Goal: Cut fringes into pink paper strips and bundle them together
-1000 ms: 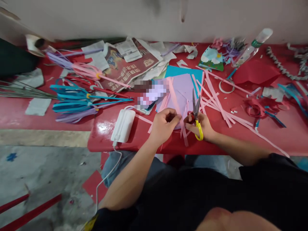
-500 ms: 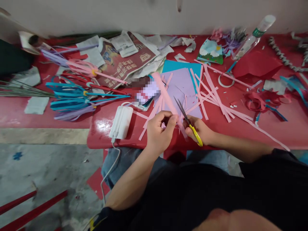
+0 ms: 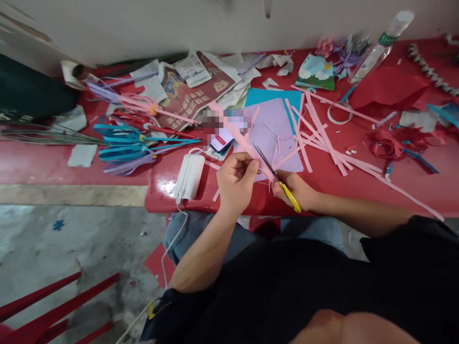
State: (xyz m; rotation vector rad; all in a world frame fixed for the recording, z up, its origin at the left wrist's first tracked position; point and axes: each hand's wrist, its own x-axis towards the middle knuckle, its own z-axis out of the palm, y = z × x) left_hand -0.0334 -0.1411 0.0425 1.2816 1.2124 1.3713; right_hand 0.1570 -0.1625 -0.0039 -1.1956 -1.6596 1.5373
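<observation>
My left hand (image 3: 235, 180) pinches a long pink paper strip (image 3: 229, 125) that runs up and to the left over the red table (image 3: 322, 184). Beside it, my right hand (image 3: 294, 189) grips yellow-handled scissors (image 3: 274, 175), whose blades point up-left against the strip near my left fingers. Under and behind the hands lies a lilac paper sheet (image 3: 274, 131) on a blue sheet (image 3: 267, 97), with several cut pink strips (image 3: 319, 138) spread to the right.
A white power bank (image 3: 189, 176) with a cable lies left of my hands, a phone (image 3: 219, 142) behind. Blue, purple and pink paper-strip bundles (image 3: 124, 148) lie left, newspapers (image 3: 190, 93) behind. A tape ring (image 3: 339, 113), red paper (image 3: 387, 88) and a plastic bottle (image 3: 380, 48) sit right.
The scissors swung from pointing straight up to leaning up-left against the pink strip. My left hand lifted the strip so it stretches toward the newspapers. The view shifted slightly right.
</observation>
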